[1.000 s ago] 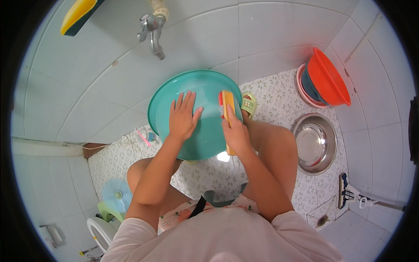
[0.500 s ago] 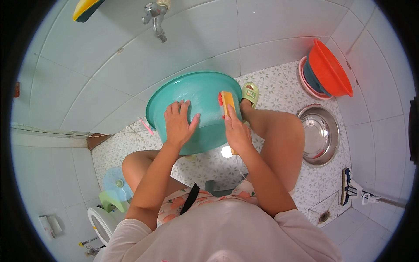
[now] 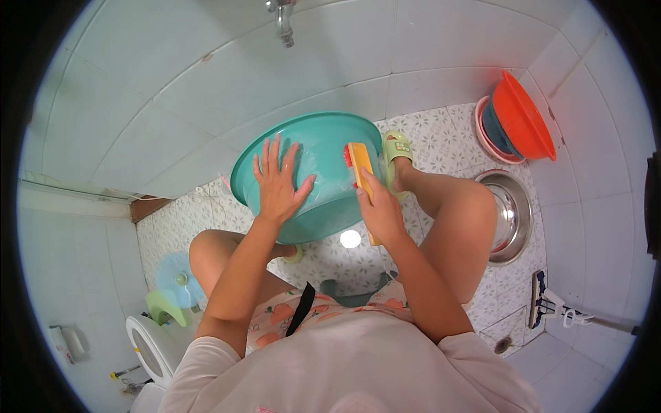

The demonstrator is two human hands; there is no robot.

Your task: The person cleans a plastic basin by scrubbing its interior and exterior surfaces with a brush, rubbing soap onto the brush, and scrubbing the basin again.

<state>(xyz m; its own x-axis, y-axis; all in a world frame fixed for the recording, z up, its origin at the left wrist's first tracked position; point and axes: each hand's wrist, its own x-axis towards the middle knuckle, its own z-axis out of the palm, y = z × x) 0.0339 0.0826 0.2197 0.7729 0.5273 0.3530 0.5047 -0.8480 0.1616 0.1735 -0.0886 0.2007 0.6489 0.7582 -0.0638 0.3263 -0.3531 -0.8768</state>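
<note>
A large teal plastic basin (image 3: 323, 131) stands tilted in front of me, between my legs and close to the tiled wall. My left hand (image 3: 279, 186) lies on its surface with the fingers stretched and spread. In my right hand (image 3: 381, 210) is a scrubbing brush (image 3: 361, 162) with a yellow back and red bristles, gripped by its handle. The bristles face left, against or very near the basin's right part; I cannot tell whether they touch. The basin looks wet.
A metal tap (image 3: 283, 24) juts from the wall beyond the basin. To the right are an orange basin (image 3: 527, 117) stacked with others, a steel bowl (image 3: 520, 186) and a mop (image 3: 540, 299) near the floor drain (image 3: 504, 344). A white toilet (image 3: 153, 351) stands lower left.
My left hand's fingers have spread wider and reach a little farther up the basin. My right hand still grips the brush, nearly in the same place. The view has shifted slightly.
</note>
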